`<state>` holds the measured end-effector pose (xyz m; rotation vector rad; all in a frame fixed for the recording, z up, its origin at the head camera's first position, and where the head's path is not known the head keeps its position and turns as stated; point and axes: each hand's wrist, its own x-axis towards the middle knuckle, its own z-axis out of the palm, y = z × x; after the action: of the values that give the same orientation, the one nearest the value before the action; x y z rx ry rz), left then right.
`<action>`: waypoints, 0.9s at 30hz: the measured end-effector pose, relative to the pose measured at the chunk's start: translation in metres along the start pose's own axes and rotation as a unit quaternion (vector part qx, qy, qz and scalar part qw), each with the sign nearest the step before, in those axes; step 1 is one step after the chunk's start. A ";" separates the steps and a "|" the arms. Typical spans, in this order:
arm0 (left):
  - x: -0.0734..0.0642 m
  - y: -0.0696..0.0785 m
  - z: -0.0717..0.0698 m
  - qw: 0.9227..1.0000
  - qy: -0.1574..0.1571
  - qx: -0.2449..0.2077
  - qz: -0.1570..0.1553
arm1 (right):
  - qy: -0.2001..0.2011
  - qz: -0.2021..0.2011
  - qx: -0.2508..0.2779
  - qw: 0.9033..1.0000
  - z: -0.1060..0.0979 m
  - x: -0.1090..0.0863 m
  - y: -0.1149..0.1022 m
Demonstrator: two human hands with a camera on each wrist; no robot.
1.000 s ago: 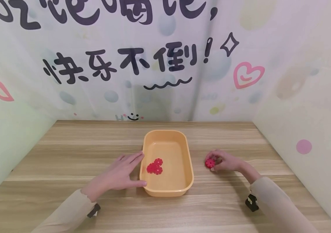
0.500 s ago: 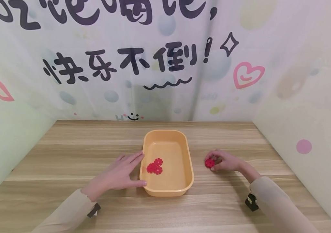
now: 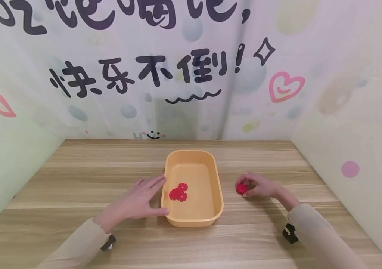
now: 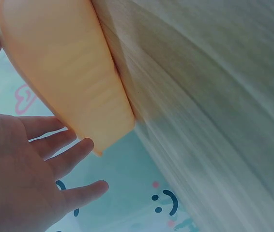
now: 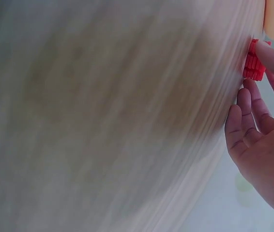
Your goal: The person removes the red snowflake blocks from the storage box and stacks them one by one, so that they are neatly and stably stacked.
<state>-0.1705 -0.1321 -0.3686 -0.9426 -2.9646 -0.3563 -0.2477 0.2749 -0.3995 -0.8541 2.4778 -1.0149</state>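
My left hand [image 3: 138, 201] lies at the left side of an orange plastic tub [image 3: 193, 223], its straight fingertips and thumb touching the rim. In the left wrist view the fingers are spread against the tub's outer wall [image 4: 69, 72]. Several red snowflake discs [image 3: 179, 193] lie in a small cluster on the tub's floor, toward the left. To the right of the tub, my right hand [image 3: 260, 186] pinches a short stack of red snowflake discs [image 5: 254, 63] between thumb and fingers, low at the tabletop. The remaining fingers of that hand are loosely bent.
The wood-grain table [image 3: 86, 168] ends at a printed cloth backdrop [image 3: 191, 119] behind the tub. Pale walls stand on the left and right [image 3: 352, 123]. Black wrist cameras are strapped below both light sleeves [image 3: 80, 243].
My right hand keeps its pinch, and the stack of discs has shifted very slightly left. My left hand, the tub and the discs inside it have stayed in place.
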 end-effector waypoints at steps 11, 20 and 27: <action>-0.001 0.001 -0.001 1.000 0.000 0.000 -0.001 | -0.006 -0.002 0.009 1.000 -0.001 -0.001 -0.001; -0.001 0.000 0.001 1.000 0.000 -0.003 -0.007 | -0.013 0.018 0.014 1.000 -0.013 -0.004 -0.011; -0.001 0.000 -0.001 1.000 0.000 -0.005 -0.004 | 0.035 -0.016 -0.034 0.999 -0.032 0.016 -0.035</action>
<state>-0.1693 -0.1327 -0.3680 -0.9308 -2.9711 -0.3721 -0.2615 0.2613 -0.3535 -0.8954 2.5778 -0.9918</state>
